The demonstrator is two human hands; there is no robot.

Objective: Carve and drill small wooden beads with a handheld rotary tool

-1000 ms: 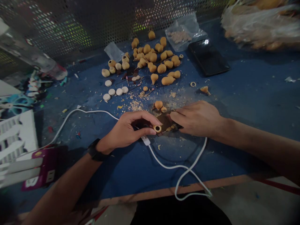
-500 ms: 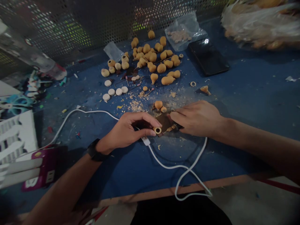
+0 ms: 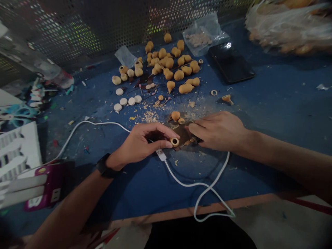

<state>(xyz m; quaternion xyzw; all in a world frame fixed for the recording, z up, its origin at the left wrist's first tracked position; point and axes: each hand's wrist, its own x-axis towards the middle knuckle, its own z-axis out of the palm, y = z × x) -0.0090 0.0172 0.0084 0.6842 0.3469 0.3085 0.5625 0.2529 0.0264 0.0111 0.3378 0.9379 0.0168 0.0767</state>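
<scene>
My left hand (image 3: 141, 143) rests on the blue table (image 3: 272, 103), its fingers curled round a small tan gourd piece (image 3: 174, 141) whose hollow cut end faces me. My right hand (image 3: 218, 130) lies just right of it, fingers closed over something dark and thin near the piece; I cannot make out what. A white cable (image 3: 197, 186) with a plug runs under both hands. A small round gourd (image 3: 175, 115) and shavings lie just beyond my fingers.
A pile of small tan gourds (image 3: 171, 67) and several white discs (image 3: 127, 101) lie further back. A black phone (image 3: 230, 64) and plastic bags (image 3: 204, 33) sit at the back right. Scissors (image 3: 15, 114) and a magenta box (image 3: 44, 186) are at the left. A perforated metal screen stands behind.
</scene>
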